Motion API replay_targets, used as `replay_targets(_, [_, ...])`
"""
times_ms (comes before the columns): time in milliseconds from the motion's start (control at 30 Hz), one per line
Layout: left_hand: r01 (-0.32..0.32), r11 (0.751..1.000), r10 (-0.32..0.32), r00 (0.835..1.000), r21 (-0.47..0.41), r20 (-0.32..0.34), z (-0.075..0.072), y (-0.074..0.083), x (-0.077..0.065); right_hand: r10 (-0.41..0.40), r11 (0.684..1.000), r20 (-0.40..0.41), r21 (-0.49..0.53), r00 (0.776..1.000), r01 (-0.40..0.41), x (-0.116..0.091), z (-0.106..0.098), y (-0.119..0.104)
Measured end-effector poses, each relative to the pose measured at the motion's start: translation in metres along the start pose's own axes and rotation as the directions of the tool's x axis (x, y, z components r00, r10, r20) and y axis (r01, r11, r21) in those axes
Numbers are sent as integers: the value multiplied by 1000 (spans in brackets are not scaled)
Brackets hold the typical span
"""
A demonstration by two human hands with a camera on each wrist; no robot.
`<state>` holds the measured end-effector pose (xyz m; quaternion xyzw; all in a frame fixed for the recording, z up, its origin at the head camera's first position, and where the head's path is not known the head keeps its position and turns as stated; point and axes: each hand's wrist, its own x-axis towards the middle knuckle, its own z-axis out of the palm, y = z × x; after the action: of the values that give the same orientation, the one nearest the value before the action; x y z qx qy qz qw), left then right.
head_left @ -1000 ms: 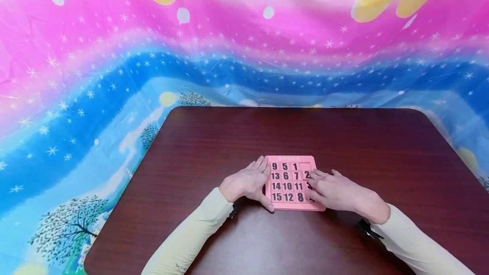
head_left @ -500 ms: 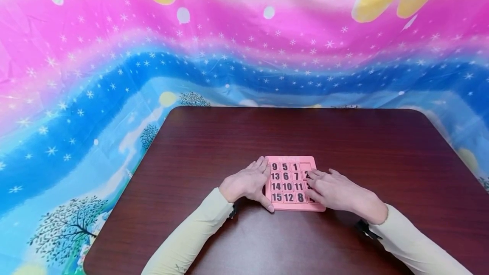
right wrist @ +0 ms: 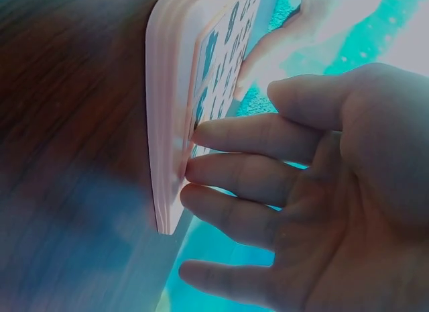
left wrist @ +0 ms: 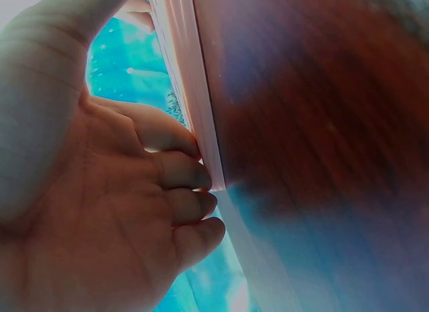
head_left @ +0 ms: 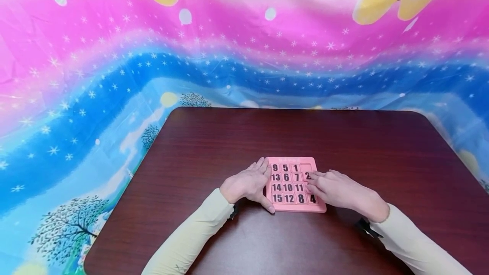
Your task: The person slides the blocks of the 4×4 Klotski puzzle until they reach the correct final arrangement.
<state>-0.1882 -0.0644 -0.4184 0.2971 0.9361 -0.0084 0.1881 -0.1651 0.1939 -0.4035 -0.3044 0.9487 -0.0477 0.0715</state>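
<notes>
A pink number slide puzzle (head_left: 292, 186) lies flat on the table, with black numerals on its tiles. Its top right square holds no tile. My left hand (head_left: 248, 183) holds the frame along its left side, fingers by the upper corner and thumb at the lower one. In the left wrist view those fingers (left wrist: 194, 204) bend against the puzzle's edge (left wrist: 194, 90). My right hand (head_left: 338, 188) reaches over the right side. Its fingertips touch the right column near the 2 tile (head_left: 307, 176), covering the tile below. The 4 tile (head_left: 313, 199) shows at the lower right corner.
The dark reddish-brown table (head_left: 229, 139) has rounded far corners. A colourful printed cloth (head_left: 244, 63) hangs behind it and along the sides. Both forearms, in pale sleeves (head_left: 191, 232), come in from the near edge.
My right hand's lower fingers have shifted slightly up and off the 4 tile, which now shows whole; the 3 tile is now hidden. My left hand and the puzzle stay in place.
</notes>
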Motion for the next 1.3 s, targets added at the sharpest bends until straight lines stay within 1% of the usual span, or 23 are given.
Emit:
replay_targets(133, [1, 1000, -1, 1000, 14, 3, 0, -1, 0, -25, 1000, -28, -9, 999, 25, 4, 3, -2])
replay_targets(367, [6, 1000, -6, 1000, -2, 3, 2, -3, -2, -82, 995, -84, 52, 993, 87, 10, 6, 0])
replay_targets(467, [10, 1000, -10, 1000, 0, 4, 3, -3, -2, -95, 993, -101, 66, 990, 102, 13, 7, 1])
replay_targets(567, [10, 1000, -10, 1000, -5, 6, 2, -2, -2, -68, 993, -106, 92, 992, 78, 16, 7, 1])
replay_targets(733, [3, 1000, -3, 1000, 16, 1, 1, -2, -2, 7, 987, -80, 162, 997, 6, 23, 7, 1])
replay_targets(800, [1, 1000, -1, 1000, 14, 3, 1, -2, -2, 24, 982, -73, 190, 997, -9, 26, 7, 1])
replay_targets(967, [6, 1000, -6, 1000, -7, 6, 0, -2, -4, 1, 970, -66, 241, 998, 16, 29, 9, 1])
replay_targets(1033, [11, 1000, -11, 1000, -6, 3, 0, -3, -4, -5, 964, -50, 264, 999, 18, 29, 9, 3])
replay_targets(1100, [11, 1000, -11, 1000, -6, 3, 0, -2, -4, -18, 966, -38, 256, 999, 27, 26, 8, 5])
replay_targets(1133, [10, 1000, -10, 1000, -7, 1, 0, -2, -3, -23, 971, -33, 236, 999, 30, 24, 7, 6])
replay_targets(1233, [3, 1000, -3, 1000, -11, -5, 0, 0, -2, -32, 990, -12, 134, 999, 33, 13, 7, 8])
replay_targets(1300, [1, 1000, -1, 1000, -10, -8, -1, 0, -2, -30, 997, 7, 68, 1000, 30, 5, 7, 8])
